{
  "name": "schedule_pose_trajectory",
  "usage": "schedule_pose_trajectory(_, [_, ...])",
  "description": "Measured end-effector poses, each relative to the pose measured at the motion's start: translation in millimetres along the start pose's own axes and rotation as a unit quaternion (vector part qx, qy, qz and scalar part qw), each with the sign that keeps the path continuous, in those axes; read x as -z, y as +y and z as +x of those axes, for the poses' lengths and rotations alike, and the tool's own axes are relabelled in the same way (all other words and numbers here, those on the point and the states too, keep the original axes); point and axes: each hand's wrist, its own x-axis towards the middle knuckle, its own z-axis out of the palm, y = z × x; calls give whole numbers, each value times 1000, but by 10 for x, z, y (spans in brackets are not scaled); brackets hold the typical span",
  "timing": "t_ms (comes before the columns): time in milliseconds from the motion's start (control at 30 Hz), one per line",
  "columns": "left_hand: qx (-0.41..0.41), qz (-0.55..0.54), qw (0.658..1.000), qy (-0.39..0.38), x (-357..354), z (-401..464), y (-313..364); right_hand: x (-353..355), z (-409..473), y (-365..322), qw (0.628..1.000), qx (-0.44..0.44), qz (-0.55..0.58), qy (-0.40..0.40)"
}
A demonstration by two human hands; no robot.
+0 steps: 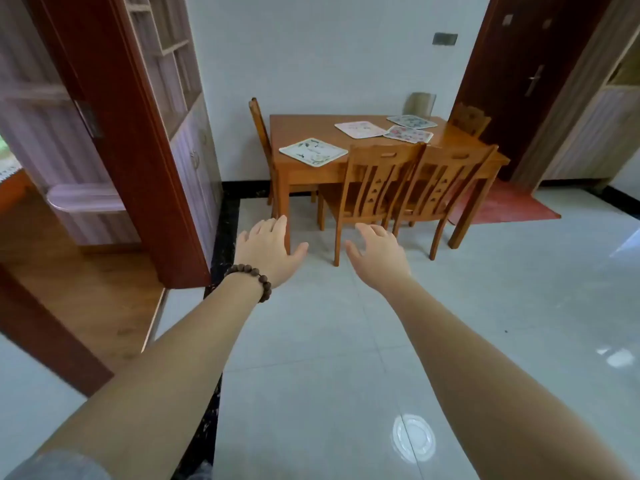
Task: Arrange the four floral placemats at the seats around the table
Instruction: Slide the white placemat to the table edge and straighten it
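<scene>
- Four floral mats lie on the wooden surface (298, 131), none of them stacked.
- The green-leaf mat (313, 152) sits alone at the near left corner, turned at an angle to the edge.
- The pale pink mat (361, 129) lies near the middle.
- The red-flower mat (408, 134) lies just to its right; whether their corners touch or only come close cannot be told.
- The blue-green mat (411, 121) lies behind the red-flower one, toward the far right, close to it.
- Four wooden chairs stand at the surface: one at the left end (260, 133), two side by side on the near side (377, 181) (450, 178), and one at the far right end (470, 119), mostly hidden.
- Two bare hands reach forward over the tiled floor (329, 341), both held in the air.
- The left hand (268, 249) makes a spread grip, fingers straight and thumb out, holding nothing; a dark bead bracelet (252, 277) circles its wrist.
- The right hand (379, 251) also makes a spread grip, fingers loosely extended, holding nothing.
- All four mats are well apart from both hands, farther ahead and higher in view; the green-leaf mat is the nearest, above the gap between the hands.
- A red rug (502, 206) lies on the floor to the right.
</scene>
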Motion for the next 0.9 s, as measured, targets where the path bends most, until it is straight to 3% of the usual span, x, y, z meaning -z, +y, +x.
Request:
schedule_pose_trajectory(500, [43,20,998,-37,-886,487,-270,-658,606,507,998,5,-26,-51])
schedule_pose_trajectory(900, [31,24,998,-51,-1535,2520,-968,-1504,2801,519,996,1,-31,-82])
